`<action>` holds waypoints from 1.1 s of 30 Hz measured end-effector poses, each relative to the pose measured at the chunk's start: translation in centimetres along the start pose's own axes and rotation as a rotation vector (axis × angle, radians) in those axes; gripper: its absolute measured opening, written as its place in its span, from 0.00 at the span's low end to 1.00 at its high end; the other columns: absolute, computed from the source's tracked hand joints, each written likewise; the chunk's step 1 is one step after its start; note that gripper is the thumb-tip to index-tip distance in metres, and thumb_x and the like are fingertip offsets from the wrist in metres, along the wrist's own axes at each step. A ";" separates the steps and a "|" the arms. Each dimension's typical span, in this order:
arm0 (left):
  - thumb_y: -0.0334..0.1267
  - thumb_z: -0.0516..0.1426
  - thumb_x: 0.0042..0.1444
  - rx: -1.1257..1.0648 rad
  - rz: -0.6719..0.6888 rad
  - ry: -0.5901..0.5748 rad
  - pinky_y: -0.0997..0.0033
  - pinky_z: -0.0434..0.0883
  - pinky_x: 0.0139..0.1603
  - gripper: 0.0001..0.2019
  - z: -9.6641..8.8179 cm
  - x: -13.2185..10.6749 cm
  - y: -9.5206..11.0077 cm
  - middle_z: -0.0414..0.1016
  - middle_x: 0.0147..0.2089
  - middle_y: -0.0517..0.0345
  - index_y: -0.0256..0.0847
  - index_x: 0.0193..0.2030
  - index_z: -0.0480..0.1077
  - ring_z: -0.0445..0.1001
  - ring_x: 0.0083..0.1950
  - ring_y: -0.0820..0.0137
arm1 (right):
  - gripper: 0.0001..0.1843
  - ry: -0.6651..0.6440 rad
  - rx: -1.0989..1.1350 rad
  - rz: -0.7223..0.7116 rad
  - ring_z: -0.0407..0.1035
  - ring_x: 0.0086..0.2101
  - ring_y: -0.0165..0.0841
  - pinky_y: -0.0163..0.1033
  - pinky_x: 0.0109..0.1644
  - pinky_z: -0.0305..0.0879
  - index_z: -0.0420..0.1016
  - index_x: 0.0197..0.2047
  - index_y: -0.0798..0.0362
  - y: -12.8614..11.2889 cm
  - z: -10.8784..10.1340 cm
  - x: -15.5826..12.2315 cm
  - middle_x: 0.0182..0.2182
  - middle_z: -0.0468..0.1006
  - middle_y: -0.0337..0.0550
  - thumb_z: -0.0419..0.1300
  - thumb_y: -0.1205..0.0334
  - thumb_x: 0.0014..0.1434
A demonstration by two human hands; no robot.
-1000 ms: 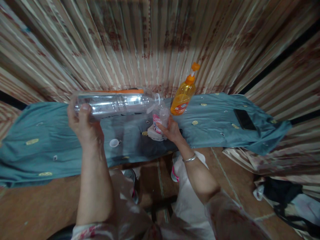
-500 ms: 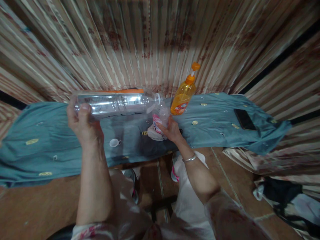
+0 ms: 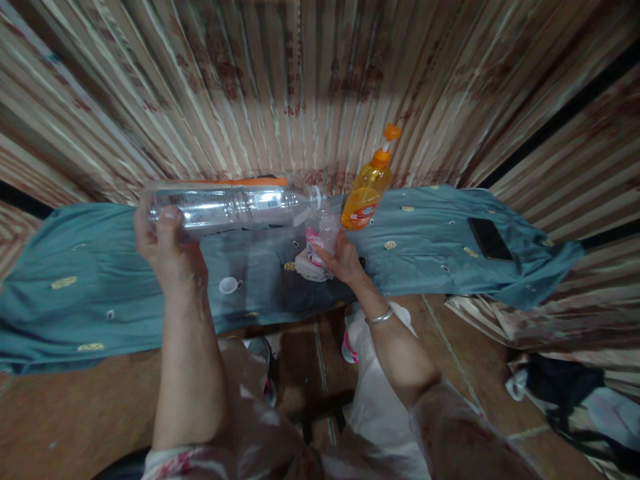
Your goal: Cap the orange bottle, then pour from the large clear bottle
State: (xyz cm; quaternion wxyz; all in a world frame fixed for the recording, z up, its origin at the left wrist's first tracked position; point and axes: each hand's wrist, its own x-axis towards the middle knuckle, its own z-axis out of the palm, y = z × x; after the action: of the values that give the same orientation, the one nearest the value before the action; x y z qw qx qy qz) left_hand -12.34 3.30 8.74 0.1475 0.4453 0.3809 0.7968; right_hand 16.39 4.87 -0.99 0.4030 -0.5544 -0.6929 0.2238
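My left hand (image 3: 173, 250) grips the base end of a large clear plastic bottle (image 3: 235, 207) with an orange stripe along its label. That bottle lies nearly level in the air, its mouth pointing right. Right below the mouth is a small clear bottle (image 3: 326, 227) with a pink and white label, standing slightly tilted on a crumpled white cloth (image 3: 311, 268). My right hand (image 3: 345, 260) is closed round the small bottle's right side. Whether liquid passes between the two bottles I cannot tell. Close behind, on the right, stands an orange pump bottle (image 3: 365, 193) of yellow-orange liquid.
A teal patterned cloth (image 3: 420, 267) covers the long narrow table. A white cap (image 3: 229, 285) lies on it near the front, and a black phone (image 3: 490, 239) lies at the right. Pleated curtains (image 3: 270, 87) hang behind. Dark and white fabric items (image 3: 565, 383) are at lower right.
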 end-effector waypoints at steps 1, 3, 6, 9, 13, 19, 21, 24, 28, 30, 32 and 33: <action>0.53 0.66 0.40 -0.008 0.000 0.000 0.50 0.68 0.65 0.23 0.0 0.0 0.0 0.76 0.45 0.60 0.49 0.44 0.78 0.75 0.53 0.61 | 0.38 0.004 0.001 -0.004 0.79 0.48 0.49 0.51 0.52 0.75 0.63 0.62 0.59 0.0 0.0 0.0 0.47 0.83 0.59 0.65 0.42 0.59; 0.53 0.66 0.40 -0.019 -0.003 -0.001 0.50 0.68 0.64 0.23 0.0 0.0 0.0 0.76 0.44 0.59 0.48 0.44 0.78 0.75 0.53 0.61 | 0.38 0.014 0.005 -0.016 0.79 0.49 0.50 0.52 0.53 0.74 0.63 0.63 0.58 0.1 0.0 0.0 0.48 0.83 0.58 0.65 0.42 0.59; 0.55 0.66 0.41 0.005 -0.003 -0.014 0.50 0.68 0.65 0.25 -0.1 0.1 -0.2 0.75 0.46 0.59 0.48 0.46 0.77 0.75 0.53 0.61 | 0.39 0.012 0.006 -0.028 0.78 0.50 0.51 0.54 0.53 0.74 0.62 0.63 0.57 0.2 0.0 0.0 0.48 0.83 0.59 0.64 0.41 0.59; 0.57 0.65 0.41 0.038 0.004 -0.021 0.49 0.68 0.65 0.26 -0.3 0.2 -0.5 0.76 0.47 0.59 0.50 0.48 0.77 0.75 0.54 0.60 | 0.39 -0.008 -0.016 -0.021 0.79 0.49 0.53 0.55 0.52 0.75 0.62 0.63 0.59 0.2 0.0 0.0 0.48 0.82 0.61 0.64 0.40 0.59; 0.58 0.65 0.42 0.067 0.012 -0.028 0.49 0.68 0.66 0.27 -0.5 0.3 -0.6 0.76 0.48 0.60 0.51 0.49 0.77 0.75 0.55 0.59 | 0.40 -0.007 -0.018 -0.011 0.79 0.47 0.53 0.55 0.51 0.75 0.62 0.63 0.59 0.2 0.0 0.1 0.47 0.83 0.61 0.64 0.40 0.59; 0.56 0.65 0.41 0.032 0.000 -0.018 0.48 0.68 0.65 0.27 -0.2 0.1 -0.2 0.76 0.48 0.58 0.49 0.49 0.77 0.75 0.55 0.60 | 0.40 0.011 -0.007 -0.030 0.79 0.49 0.53 0.54 0.52 0.74 0.63 0.63 0.59 0.6 0.1 0.1 0.47 0.83 0.60 0.64 0.39 0.58; 0.56 0.66 0.39 0.012 -0.007 -0.009 0.50 0.69 0.65 0.26 -0.1 0.0 -0.1 0.76 0.47 0.59 0.49 0.46 0.78 0.75 0.55 0.60 | 0.39 0.022 0.003 -0.039 0.79 0.49 0.51 0.53 0.52 0.75 0.63 0.63 0.57 0.7 0.2 0.0 0.47 0.83 0.58 0.64 0.39 0.58; 0.57 0.66 0.39 0.030 -0.015 0.009 0.50 0.70 0.64 0.25 0.0 0.0 -0.1 0.77 0.48 0.59 0.50 0.44 0.78 0.75 0.54 0.60 | 0.38 0.031 0.018 -0.040 0.79 0.48 0.50 0.52 0.51 0.75 0.63 0.62 0.55 0.5 0.1 0.0 0.46 0.84 0.56 0.64 0.40 0.59; 0.58 0.66 0.40 0.037 -0.007 0.008 0.49 0.69 0.64 0.26 -0.1 0.1 -0.4 0.76 0.49 0.59 0.49 0.46 0.77 0.75 0.55 0.60 | 0.40 -0.016 -0.013 0.011 0.79 0.48 0.53 0.54 0.52 0.75 0.62 0.63 0.61 0.0 -0.1 0.0 0.46 0.83 0.60 0.65 0.41 0.58; 0.58 0.66 0.40 0.029 0.000 0.005 0.49 0.69 0.65 0.26 -0.3 0.2 -0.6 0.76 0.49 0.58 0.49 0.46 0.77 0.75 0.55 0.60 | 0.41 -0.034 -0.029 0.024 0.79 0.49 0.54 0.55 0.53 0.74 0.61 0.64 0.62 -0.1 -0.2 0.0 0.47 0.83 0.61 0.65 0.42 0.59; 0.57 0.67 0.40 0.017 0.001 0.000 0.48 0.68 0.66 0.26 -0.4 0.3 -0.8 0.75 0.49 0.58 0.49 0.46 0.77 0.74 0.55 0.61 | 0.40 -0.030 -0.028 0.015 0.78 0.51 0.53 0.55 0.55 0.73 0.61 0.64 0.61 -0.1 -0.3 0.1 0.48 0.82 0.60 0.65 0.42 0.59; 0.57 0.67 0.39 0.008 0.002 -0.004 0.48 0.67 0.66 0.27 -0.5 0.3 -0.8 0.75 0.48 0.59 0.48 0.46 0.77 0.74 0.55 0.61 | 0.40 -0.024 -0.018 0.003 0.78 0.52 0.52 0.55 0.56 0.73 0.62 0.64 0.61 -0.1 -0.3 0.1 0.48 0.82 0.60 0.65 0.43 0.59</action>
State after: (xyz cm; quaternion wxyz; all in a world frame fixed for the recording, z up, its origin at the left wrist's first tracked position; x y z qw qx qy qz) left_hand -12.99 3.75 8.17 0.1459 0.4478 0.3834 0.7945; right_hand 16.55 4.87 -0.77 0.3893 -0.5563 -0.6989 0.2247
